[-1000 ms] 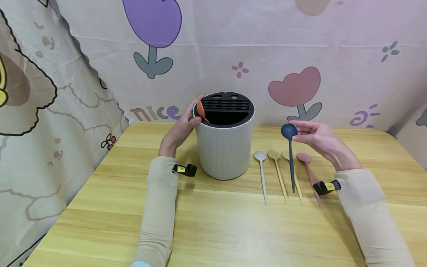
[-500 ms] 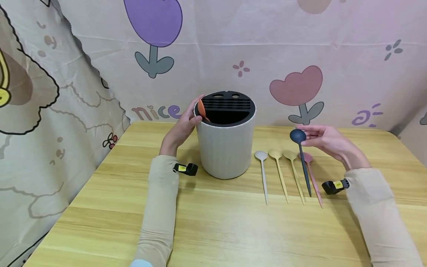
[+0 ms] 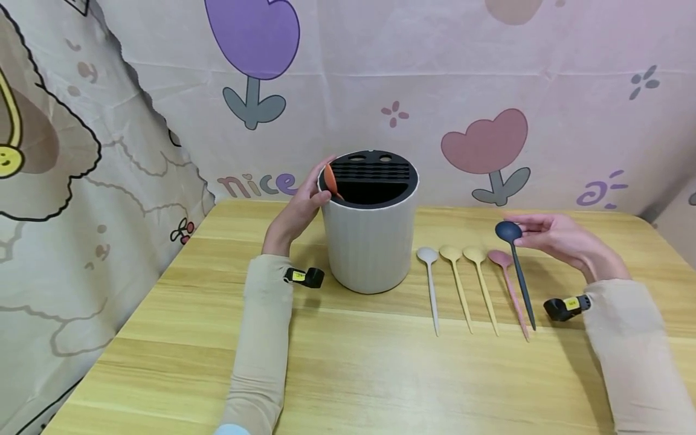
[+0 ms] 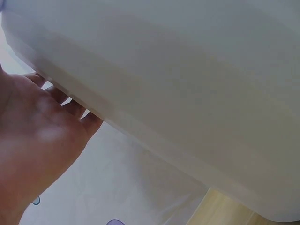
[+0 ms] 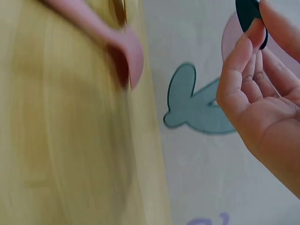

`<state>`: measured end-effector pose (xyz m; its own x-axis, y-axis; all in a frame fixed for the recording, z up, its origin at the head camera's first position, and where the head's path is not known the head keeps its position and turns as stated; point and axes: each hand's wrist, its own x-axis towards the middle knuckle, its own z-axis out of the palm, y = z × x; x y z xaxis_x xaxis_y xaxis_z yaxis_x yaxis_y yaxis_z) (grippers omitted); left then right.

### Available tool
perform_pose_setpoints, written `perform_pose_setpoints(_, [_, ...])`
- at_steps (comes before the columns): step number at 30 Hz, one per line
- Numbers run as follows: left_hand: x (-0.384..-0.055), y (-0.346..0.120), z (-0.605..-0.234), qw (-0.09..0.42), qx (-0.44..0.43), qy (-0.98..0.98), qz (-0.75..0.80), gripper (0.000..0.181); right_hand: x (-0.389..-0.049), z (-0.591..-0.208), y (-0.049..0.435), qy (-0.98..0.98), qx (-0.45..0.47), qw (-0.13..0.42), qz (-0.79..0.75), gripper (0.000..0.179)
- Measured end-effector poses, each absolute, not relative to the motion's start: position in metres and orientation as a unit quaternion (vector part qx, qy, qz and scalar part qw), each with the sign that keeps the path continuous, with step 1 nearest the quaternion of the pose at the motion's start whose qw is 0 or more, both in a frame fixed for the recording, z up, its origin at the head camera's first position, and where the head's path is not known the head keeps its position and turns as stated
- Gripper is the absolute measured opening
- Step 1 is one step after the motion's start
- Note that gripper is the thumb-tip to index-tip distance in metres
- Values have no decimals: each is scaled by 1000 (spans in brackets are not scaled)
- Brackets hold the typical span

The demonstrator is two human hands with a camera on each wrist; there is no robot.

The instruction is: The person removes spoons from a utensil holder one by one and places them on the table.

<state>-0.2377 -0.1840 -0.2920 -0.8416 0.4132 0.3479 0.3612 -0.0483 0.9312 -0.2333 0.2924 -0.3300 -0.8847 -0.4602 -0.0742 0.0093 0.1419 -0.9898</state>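
Observation:
My left hand (image 3: 296, 214) holds the side of a white utensil holder (image 3: 370, 251), its thumb at the rim; in the left wrist view, the fingertips (image 4: 91, 121) lie along the wall (image 4: 154, 98). An orange spoon (image 3: 330, 179) leans in the holder's black slotted lid (image 3: 371, 170). My right hand (image 3: 568, 241) pinches a dark blue spoon (image 3: 508, 232) by its bowl, handle slanting down just right of a pink spoon (image 3: 501, 259). The right wrist view shows the pinched bowl (image 5: 250, 18) edge-on. Whether the handle tip touches the table is unclear.
A grey-white spoon (image 3: 427, 255) and two yellow spoons, one (image 3: 451, 252) left of the other (image 3: 475, 255), lie in a row between holder and pink spoon. The wooden table (image 3: 370, 368) ends at a printed cloth backdrop (image 3: 348, 90).
My right hand has carried the dark blue spoon right and lower, from over the right yellow spoon, across the pink one, to its right side. The left hand stays on the holder.

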Motion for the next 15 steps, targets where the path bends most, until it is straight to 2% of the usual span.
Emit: perform_pose_setpoints(15, [-238, -184, -294, 21, 266, 699, 664, 129, -230, -345, 342, 708, -145, 212, -658, 50])
